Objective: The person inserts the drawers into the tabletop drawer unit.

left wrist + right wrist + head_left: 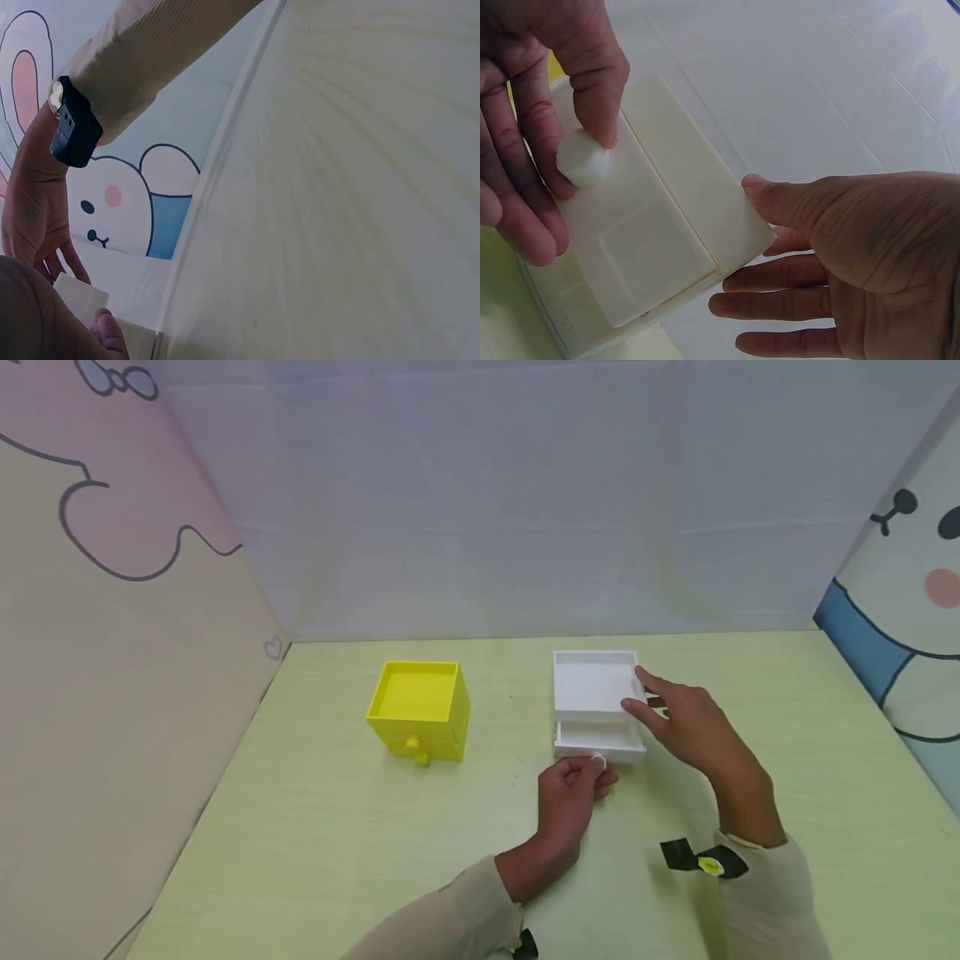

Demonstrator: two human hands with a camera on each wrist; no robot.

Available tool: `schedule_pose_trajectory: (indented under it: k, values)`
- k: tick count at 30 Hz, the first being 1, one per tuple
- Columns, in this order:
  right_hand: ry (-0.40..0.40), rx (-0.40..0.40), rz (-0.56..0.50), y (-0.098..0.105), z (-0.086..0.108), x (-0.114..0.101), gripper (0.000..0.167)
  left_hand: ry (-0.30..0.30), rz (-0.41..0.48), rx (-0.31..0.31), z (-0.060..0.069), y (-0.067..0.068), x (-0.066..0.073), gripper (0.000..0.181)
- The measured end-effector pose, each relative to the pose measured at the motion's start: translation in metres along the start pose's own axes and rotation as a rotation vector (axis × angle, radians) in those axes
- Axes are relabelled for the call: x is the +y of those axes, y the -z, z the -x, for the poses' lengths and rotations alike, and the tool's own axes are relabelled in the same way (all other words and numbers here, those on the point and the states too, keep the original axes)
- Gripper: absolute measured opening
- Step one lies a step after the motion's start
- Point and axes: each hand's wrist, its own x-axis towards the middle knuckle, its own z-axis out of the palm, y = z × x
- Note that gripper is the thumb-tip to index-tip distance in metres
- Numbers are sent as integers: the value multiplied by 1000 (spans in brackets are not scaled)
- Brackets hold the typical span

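Note:
A white box with a drawer [595,681] stands on the table, its drawer [600,735] pulled partway out at the front. My left hand [567,795] is at the drawer front, pinching its round white knob [585,159] between thumb and fingers. At the box's right side is my right hand [686,722]. Its thumb touches the upper edge near the front, and in the right wrist view its other fingers [780,304] extend fairly straight beside the box. The left wrist view shows only part of the box beyond my left thumb.
To the left of the white box stands a yellow drawer box [416,693] with knobs on its front. A pale cloth wall [480,510] rises behind the light table [300,827]. Printed panels with cartoon figures [922,552] border both sides.

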Motion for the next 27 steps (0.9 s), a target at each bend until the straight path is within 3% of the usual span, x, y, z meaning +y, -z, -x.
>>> schedule_pose_trajectory:
  k: [11, 27]
  values:
    - [20, 6, -5, 0, -2, 1, 69, -35, 30, -17, -11, -1, 1, 13]
    - [25, 14, -5, -2, 0, 1, 68, -16, 29, 9, -24, -6, 2, 13]
